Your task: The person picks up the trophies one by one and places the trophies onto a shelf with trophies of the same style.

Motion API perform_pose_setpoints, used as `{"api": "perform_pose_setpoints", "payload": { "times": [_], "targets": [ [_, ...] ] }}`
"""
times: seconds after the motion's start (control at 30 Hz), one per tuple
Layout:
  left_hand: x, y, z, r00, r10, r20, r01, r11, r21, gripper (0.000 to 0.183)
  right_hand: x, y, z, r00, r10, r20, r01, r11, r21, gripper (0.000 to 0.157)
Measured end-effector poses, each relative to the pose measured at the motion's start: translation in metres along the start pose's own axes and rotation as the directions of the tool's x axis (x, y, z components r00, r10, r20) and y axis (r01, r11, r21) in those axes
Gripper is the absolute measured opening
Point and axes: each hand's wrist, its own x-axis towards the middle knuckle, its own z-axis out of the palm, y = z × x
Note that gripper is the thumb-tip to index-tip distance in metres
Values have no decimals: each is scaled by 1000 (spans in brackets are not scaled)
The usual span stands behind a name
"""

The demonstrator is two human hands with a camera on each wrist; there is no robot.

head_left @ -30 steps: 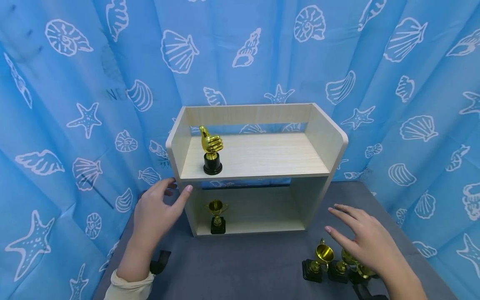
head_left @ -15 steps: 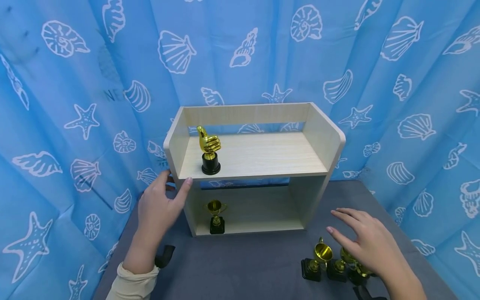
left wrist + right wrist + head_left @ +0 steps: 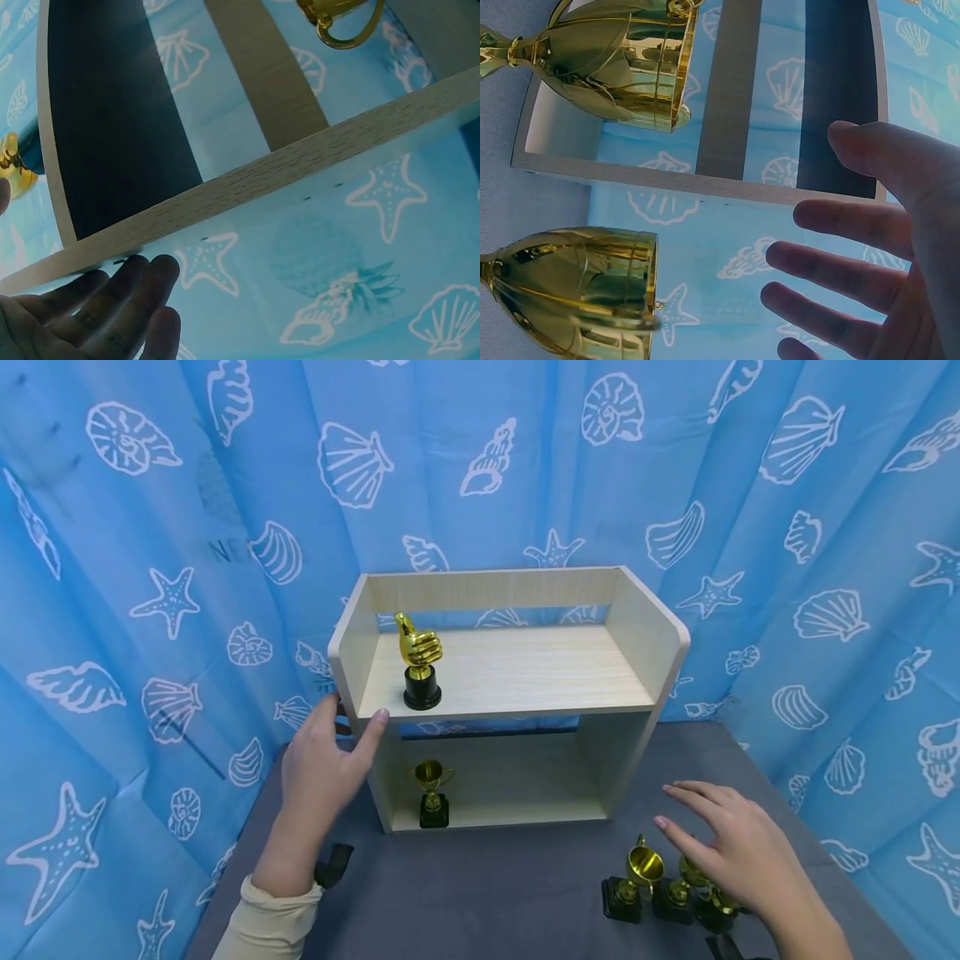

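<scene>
My left hand (image 3: 322,772) is at the left side panel of a pale wooden two-tier shelf (image 3: 510,672). Its thumb reaches over the panel's front edge and the other fingers lie along the outside, fingertips close to the wood in the left wrist view. A gold thumbs-up trophy (image 3: 421,660) with a black base stands on the upper tier. Below it is a small gold cup trophy (image 3: 432,793). My right hand (image 3: 735,839) hovers with spread fingers over several gold cup trophies (image 3: 636,881), partly hiding them; in the right wrist view nothing is between its fingers.
The shelf stands on a grey cloth-covered table (image 3: 480,893). Behind and around it hangs a blue curtain (image 3: 480,460) with white shell prints. A dark strap (image 3: 335,866) sticks out at the left wrist.
My left hand has moved slightly up and right, closer round the shelf's left panel. The right hand stays almost still. The shelf and the trophies keep their places.
</scene>
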Motion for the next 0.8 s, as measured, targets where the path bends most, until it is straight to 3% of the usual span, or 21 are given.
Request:
{"api": "perform_pose_setpoints", "payload": {
  "times": [0.8],
  "targets": [
    [10, -2, 10, 999, 23, -42, -23, 1000, 0, 66, -9, -1, 2, 993, 86, 83, -89, 996, 32, 43]
  ]
}}
